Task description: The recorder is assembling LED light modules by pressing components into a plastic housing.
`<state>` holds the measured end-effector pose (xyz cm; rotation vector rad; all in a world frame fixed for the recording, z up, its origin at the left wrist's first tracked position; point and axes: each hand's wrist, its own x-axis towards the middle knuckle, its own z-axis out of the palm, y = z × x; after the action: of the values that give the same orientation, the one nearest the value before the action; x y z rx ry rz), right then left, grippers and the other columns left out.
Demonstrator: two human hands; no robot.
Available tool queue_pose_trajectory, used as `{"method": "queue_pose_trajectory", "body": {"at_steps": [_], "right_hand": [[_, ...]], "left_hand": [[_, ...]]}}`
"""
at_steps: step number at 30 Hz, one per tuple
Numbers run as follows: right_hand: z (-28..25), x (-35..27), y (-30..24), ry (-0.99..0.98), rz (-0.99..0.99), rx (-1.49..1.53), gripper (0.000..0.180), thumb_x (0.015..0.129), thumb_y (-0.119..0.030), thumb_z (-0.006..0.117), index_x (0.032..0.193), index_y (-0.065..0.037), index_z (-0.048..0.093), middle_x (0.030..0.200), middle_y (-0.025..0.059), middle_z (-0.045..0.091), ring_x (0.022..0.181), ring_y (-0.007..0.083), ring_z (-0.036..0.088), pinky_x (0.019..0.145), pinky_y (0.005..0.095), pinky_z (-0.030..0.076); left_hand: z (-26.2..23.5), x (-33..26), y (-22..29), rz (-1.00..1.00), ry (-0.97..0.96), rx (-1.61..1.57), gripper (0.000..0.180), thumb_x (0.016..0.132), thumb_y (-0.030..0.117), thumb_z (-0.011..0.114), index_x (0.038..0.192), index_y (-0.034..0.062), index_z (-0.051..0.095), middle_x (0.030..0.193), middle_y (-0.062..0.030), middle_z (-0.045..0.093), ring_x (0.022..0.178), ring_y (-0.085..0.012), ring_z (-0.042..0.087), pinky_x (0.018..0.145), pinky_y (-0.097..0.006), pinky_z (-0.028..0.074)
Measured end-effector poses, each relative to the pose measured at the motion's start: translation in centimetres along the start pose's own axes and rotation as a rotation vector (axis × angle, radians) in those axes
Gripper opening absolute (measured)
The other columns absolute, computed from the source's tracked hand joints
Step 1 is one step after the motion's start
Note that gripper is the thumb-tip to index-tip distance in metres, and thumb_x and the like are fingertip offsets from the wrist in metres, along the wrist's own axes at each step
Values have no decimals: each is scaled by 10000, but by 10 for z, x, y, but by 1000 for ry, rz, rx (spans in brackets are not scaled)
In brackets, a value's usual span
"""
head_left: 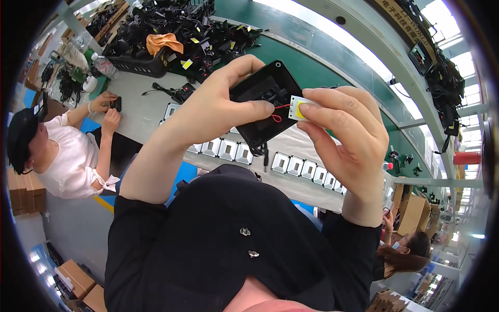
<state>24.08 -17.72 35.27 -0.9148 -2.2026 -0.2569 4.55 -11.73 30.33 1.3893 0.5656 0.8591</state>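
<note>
Now the left hand (208,109) grips a black lamp housing (265,104); the right hand (348,135) pinches its wired LED chip (298,108), which likely needs careful seating next.

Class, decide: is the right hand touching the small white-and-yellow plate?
Touching. The head view shows the right hand pinching the small white-and-yellow plate between thumb and fingertips.

A flat housing (265,101) sits in the left hand (210,109), with a small plate (298,108) just to its right, pinched in the right hand (345,130). Beyond and below both hands runs a row of reflector trays (291,165) on the workbench (140,112). Far left of the left hand sits a co-worker (57,151); a crate of parts (140,62) lies up and left of it.
</note>
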Motion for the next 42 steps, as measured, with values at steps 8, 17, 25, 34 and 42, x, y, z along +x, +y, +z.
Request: {"method": "queue_pose_trajectory", "body": {"at_steps": [8,17,25,34,42], "right_hand": [[5,14,-7,-142,-54,-15,261,566,-2,758,805,-51,664,891,59,662,785,218,588,667,298,476],[14,14,1,-31,-53,56,257,552,-12,746,791,-60,662,855,29,660,754,213,547,648,290,451],[21,-1,-12,99,171,224,228,583,39,732,779,-44,650,837,77,647,712,213,584,611,285,462],[25,7,-17,159,-4,117,240,532,16,734,740,-62,643,814,46,648,696,207,537,597,277,432],[36,8,-27,166,17,97,269,516,-56,775,765,-101,684,842,-10,665,816,211,486,709,277,386]], "left_hand": [[-12,2,23,-80,-71,480,390,727,34,644,1096,13,519,910,-18,570,855,-67,533,726,-213,447],[-33,-18,26,-172,-163,90,625,645,16,568,1230,3,349,1047,-52,481,947,-87,483,820,-208,401],[-17,-28,-1,252,-74,-297,603,867,254,617,1343,4,345,1145,-77,546,1020,-109,525,862,-252,429],[-4,-31,5,37,26,-394,584,956,399,281,1319,-55,336,1286,-147,458,1127,-186,513,946,-320,420],[14,-38,6,146,10,-371,594,977,462,221,1323,1,365,1112,-55,552,997,-92,529,884,-234,417]]}}
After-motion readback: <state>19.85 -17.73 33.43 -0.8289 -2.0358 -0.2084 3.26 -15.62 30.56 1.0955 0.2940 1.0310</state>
